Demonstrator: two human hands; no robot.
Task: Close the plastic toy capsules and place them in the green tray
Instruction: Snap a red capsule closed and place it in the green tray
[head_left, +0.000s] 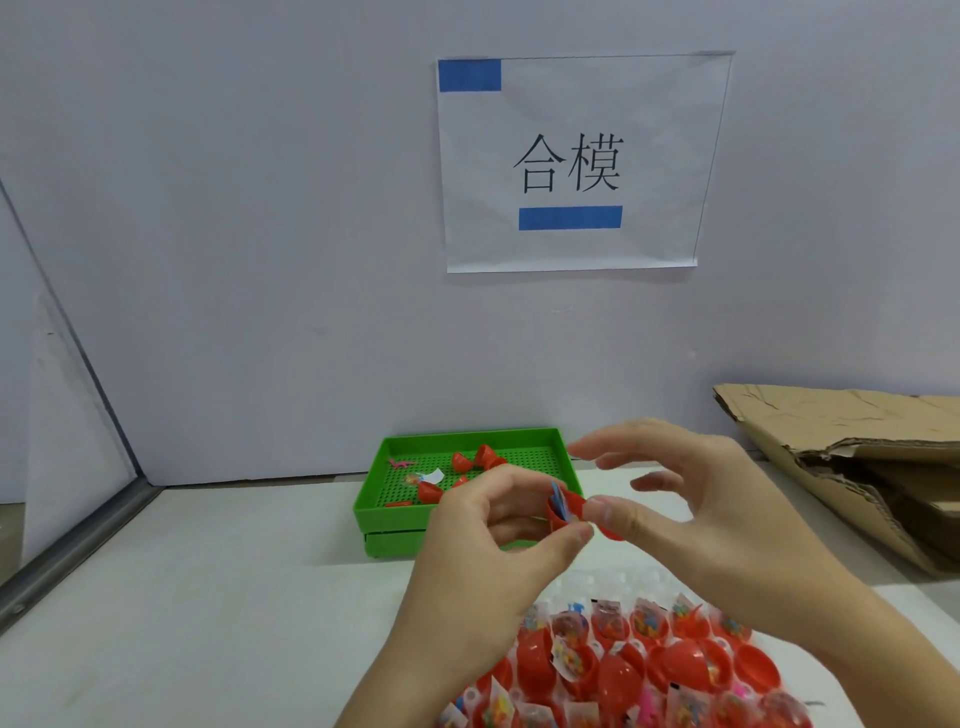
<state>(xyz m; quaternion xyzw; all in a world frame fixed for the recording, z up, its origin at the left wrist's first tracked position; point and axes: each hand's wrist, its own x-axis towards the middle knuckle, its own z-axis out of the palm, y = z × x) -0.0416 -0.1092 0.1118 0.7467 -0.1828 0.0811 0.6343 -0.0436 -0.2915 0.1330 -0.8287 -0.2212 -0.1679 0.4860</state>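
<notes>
A red capsule (569, 514) is held above the desk (234, 597), in front of the near right corner of the green tray (467, 441). The capsule is open; a blue-and-white item shows at its mouth.

Left hand (498, 525): fingers curled, thumb and fingertips pinching the left half of the capsule. Right hand (691, 514): thumb pressed against the right half of the capsule; the remaining fingers are spread and nearly straight, lifted clear of the capsule. Whether any right finger touches the capsule from behind cannot be determined.

The green tray rests on a second green tray of the same form, against the wall (260, 234). It has a perforated floor and contains several red capsule pieces (460, 461), a small pink toy (401, 463) and a white slip (434, 475). The hands cover part of its near right side.

Below the hands, at the near edge of the desk, lies a clear blister sheet (649, 665) filled with red capsule halves and small packaged toys. The forearms cross over its left and right portions.

Flattened cardboard (857, 457) lies at the right of the desk, well apart from the tray. The desk surface is white. A paper sign (571, 161) with two black characters and two blue blocks is fixed to the wall above the tray. A metal-framed panel (78, 467) bounds the left side.
</notes>
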